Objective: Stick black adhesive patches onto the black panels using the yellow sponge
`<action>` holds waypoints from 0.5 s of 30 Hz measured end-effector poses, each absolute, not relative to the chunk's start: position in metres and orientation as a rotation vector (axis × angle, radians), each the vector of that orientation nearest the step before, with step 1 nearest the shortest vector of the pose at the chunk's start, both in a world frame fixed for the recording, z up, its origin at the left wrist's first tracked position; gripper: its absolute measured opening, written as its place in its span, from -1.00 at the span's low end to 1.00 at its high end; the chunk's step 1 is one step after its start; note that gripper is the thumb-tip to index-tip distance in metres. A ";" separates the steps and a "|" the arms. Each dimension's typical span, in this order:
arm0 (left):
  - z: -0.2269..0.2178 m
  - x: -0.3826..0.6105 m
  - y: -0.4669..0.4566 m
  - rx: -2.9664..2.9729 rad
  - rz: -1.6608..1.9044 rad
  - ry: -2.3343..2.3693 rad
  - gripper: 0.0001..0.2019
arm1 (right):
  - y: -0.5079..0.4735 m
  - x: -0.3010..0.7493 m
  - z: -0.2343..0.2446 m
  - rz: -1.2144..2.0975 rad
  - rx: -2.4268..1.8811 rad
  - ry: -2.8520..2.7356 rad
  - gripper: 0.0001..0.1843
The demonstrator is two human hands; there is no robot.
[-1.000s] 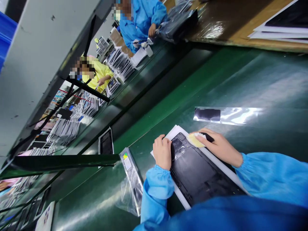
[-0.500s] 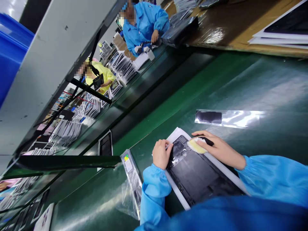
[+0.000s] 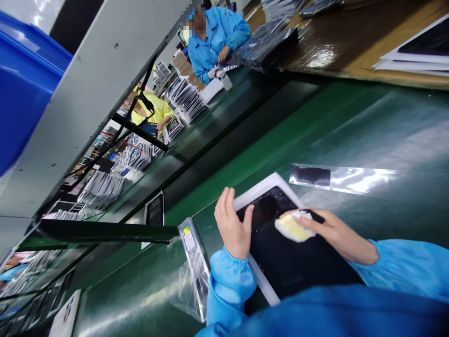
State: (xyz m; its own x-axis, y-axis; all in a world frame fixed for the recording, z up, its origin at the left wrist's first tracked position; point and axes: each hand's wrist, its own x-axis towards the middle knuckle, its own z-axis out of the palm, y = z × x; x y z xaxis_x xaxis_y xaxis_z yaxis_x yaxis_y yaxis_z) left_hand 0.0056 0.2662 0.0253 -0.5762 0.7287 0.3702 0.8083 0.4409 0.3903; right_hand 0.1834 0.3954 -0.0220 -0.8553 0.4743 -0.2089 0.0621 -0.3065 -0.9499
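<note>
A black tablet panel (image 3: 280,252) lies on a white sheet (image 3: 261,187) on the green belt in front of me. My left hand (image 3: 232,224) rests at the panel's left edge with fingers apart, touching the edge. On the panel's upper part, my right hand (image 3: 333,229) presses a folded yellow and white cloth (image 3: 293,227). Blue sleeves cover both my arms.
A clear plastic strip with a black patch (image 3: 336,177) lies on the belt beyond the panel. A clear bag with a labelled part (image 3: 192,262) sits left of my left arm. Two other people work farther up the line among stacks of boxes (image 3: 185,98).
The panel and white sheet now show a plain black face where an inner frame showed before. My left hand opened along its edge. My right hand with the cloth moved down onto the panel.
</note>
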 end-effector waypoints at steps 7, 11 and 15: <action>-0.001 0.034 0.273 -1.390 -1.389 -2.870 -0.65 | 0.431 0.183 -0.018 1.963 -1.063 -0.895 -0.48; 0.000 0.015 0.297 -1.213 -1.519 -2.856 -0.85 | 0.443 0.189 -0.017 1.881 -1.097 -1.017 -0.40; 0.014 -0.062 0.322 -0.784 -1.437 -2.860 -0.81 | 0.452 0.215 -0.034 1.479 -1.217 -1.517 -0.32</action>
State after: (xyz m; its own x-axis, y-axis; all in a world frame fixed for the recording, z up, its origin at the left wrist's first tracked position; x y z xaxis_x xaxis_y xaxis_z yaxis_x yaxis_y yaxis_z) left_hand -0.0624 0.3224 0.0136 -0.8756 0.4774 0.0735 0.3438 0.5093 0.7889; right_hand 0.2150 0.4521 -0.0335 -0.3281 0.9352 -0.1335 0.1572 -0.0853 -0.9839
